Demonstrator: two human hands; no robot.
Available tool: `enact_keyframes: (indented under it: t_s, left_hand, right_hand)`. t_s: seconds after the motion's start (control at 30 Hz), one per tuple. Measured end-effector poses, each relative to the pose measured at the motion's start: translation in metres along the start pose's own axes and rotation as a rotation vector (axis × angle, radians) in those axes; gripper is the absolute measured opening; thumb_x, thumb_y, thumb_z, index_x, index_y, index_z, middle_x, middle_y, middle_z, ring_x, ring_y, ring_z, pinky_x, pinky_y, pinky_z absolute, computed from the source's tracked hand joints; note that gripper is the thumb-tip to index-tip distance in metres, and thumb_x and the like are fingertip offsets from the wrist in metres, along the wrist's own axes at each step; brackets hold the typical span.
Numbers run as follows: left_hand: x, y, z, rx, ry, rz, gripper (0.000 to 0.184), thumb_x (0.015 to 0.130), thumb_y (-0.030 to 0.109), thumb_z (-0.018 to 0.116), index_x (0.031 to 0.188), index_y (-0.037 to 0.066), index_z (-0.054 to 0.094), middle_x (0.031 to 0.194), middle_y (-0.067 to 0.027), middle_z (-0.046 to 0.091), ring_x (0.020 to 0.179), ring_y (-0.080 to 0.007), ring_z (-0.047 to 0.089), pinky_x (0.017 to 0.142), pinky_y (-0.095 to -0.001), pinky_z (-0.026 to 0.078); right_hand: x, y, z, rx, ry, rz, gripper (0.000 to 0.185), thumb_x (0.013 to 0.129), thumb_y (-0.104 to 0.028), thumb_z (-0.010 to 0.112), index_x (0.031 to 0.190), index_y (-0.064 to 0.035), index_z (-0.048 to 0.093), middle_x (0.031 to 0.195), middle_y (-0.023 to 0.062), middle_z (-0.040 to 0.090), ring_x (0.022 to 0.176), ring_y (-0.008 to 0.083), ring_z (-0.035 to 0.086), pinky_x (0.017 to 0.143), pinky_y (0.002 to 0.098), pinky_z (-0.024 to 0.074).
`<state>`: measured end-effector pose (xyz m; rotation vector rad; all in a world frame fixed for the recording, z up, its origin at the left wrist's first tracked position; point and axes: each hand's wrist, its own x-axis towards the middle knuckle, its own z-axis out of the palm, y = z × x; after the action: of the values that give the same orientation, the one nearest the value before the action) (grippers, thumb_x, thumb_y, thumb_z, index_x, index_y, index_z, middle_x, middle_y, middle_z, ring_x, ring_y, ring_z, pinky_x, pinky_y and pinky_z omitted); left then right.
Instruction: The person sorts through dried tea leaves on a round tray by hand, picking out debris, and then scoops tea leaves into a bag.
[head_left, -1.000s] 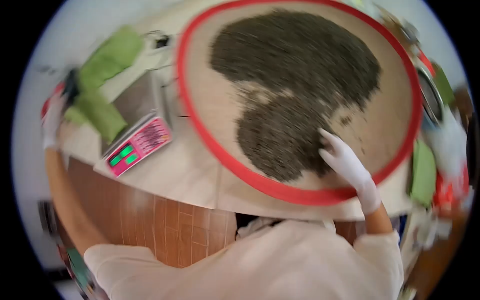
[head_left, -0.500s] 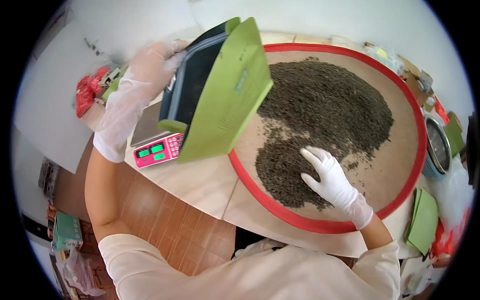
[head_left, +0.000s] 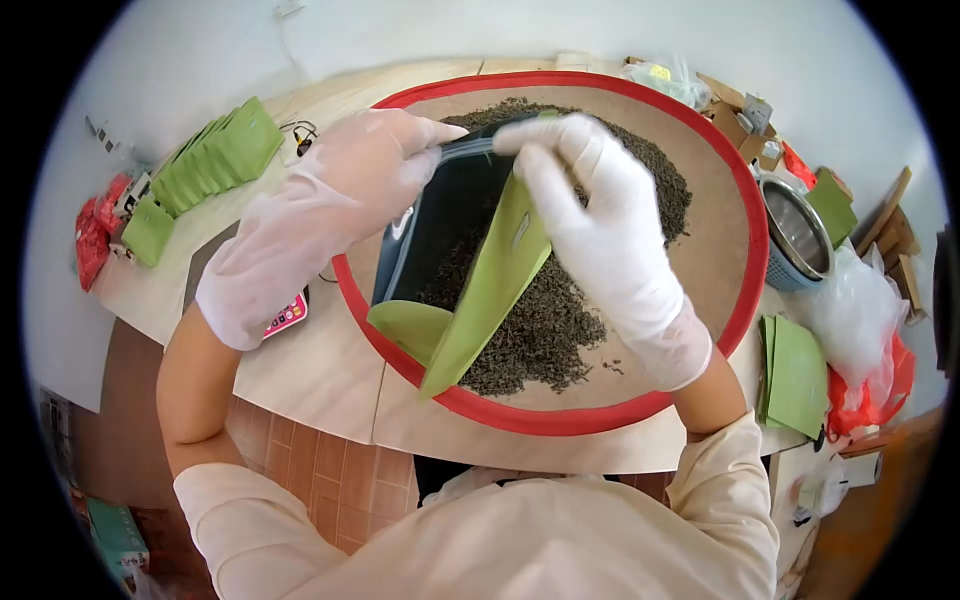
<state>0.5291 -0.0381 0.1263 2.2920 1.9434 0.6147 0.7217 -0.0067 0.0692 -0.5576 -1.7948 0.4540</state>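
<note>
A green pouch point(head_left: 497, 290) with a dark lining stands open and tilted over the near left part of a round, red-rimmed tray point(head_left: 610, 405). Dark dried leaves, like loose tea, show inside its mouth. My left hand point(head_left: 365, 165), in a thin translucent glove, grips the pouch's upper left edge. At the opposite side of the mouth, my white-gloved right hand point(head_left: 610, 215) has its thumb and fingers closed about the upper rim; its fingertips are slightly blurred. Behind and below the pouch spreads a heap of the same leaves point(head_left: 540, 335), partly hidden by the pouch and my hands.
A pink-fronted scale point(head_left: 287, 316) sits at the left, mostly behind my left forearm. Several green pouches point(head_left: 215, 155) stand in a row at the back left. More flat green pouches point(head_left: 795, 375) lie at the right, near a metal bowl point(head_left: 797, 228) and plastic bags point(head_left: 850, 300).
My left hand has brought the pouch from above the scale rightward over the tray. The right hand has risen from the leaves to the pouch's mouth. The view has turned left.
</note>
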Motion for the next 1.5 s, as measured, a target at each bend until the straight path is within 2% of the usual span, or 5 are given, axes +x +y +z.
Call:
enact_keyframes:
  t_s: [0.27, 0.53, 0.97, 1.33, 1.5]
  left_hand:
    - [-0.011, -0.031, 0.005, 0.020, 0.026, -0.048, 0.031, 0.092, 0.019, 0.052, 0.120, 0.010, 0.064, 0.078, -0.0099, 0.067, 0.075, -0.0203, 0.063, 0.073, -0.0320, 0.050]
    - [0.005, -0.167, -0.052, -0.510, 0.221, -0.278, 0.037, 0.092, 0.029, 0.058, 0.123, 0.008, 0.062, 0.102, -0.0052, 0.065, 0.096, -0.0130, 0.062, 0.083, -0.0262, 0.048]
    - [0.017, -0.171, -0.012, -0.693, 0.154, -0.230, 0.046, 0.093, 0.028, 0.062, 0.128, -0.001, 0.057, 0.115, -0.0075, 0.065, 0.098, -0.0092, 0.062, 0.087, -0.0215, 0.046]
    - [0.023, -0.146, 0.016, -0.597, 0.036, -0.112, 0.040, 0.094, 0.024, 0.058, 0.129, 0.004, 0.058, 0.111, -0.0039, 0.065, 0.100, -0.0092, 0.059, 0.089, -0.0216, 0.043]
    - [0.024, -0.090, 0.023, -0.424, -0.016, -0.287, 0.034, 0.096, 0.020, 0.054, 0.127, 0.007, 0.060, 0.080, 0.0034, 0.064, 0.056, -0.0015, 0.049, 0.048, -0.0162, 0.037]
  right_hand:
    - [0.005, 0.015, -0.014, 0.289, 0.022, 0.199, 0.021, 0.090, -0.010, 0.059, 0.109, -0.0017, 0.065, 0.092, 0.0079, 0.065, 0.085, 0.0139, 0.061, 0.079, 0.0251, 0.0479]
    - [-0.139, 0.126, -0.008, -0.411, -0.931, 0.101, 0.137, 0.050, -0.077, 0.072, 0.151, -0.0052, 0.013, 0.151, 0.0315, 0.017, 0.140, 0.0478, 0.016, 0.116, 0.0533, 0.0154]
    - [-0.164, 0.189, 0.027, -0.446, -0.929, -0.076, 0.099, 0.061, -0.046, 0.083, 0.145, -0.0229, 0.036, 0.146, 0.0185, 0.033, 0.128, 0.0419, 0.040, 0.101, 0.0491, 0.0405]
    - [-0.154, 0.164, 0.015, 0.633, -0.383, 1.028, 0.029, 0.082, -0.005, 0.066, 0.110, -0.0070, 0.064, 0.092, -0.0013, 0.066, 0.078, 0.0050, 0.059, 0.067, 0.0213, 0.0503]
    - [-0.089, 0.131, -0.012, 0.699, -0.342, 1.000, 0.030, 0.087, -0.017, 0.057, 0.116, -0.0081, 0.062, 0.091, 0.0023, 0.064, 0.071, 0.0080, 0.057, 0.055, 0.0206, 0.0454]
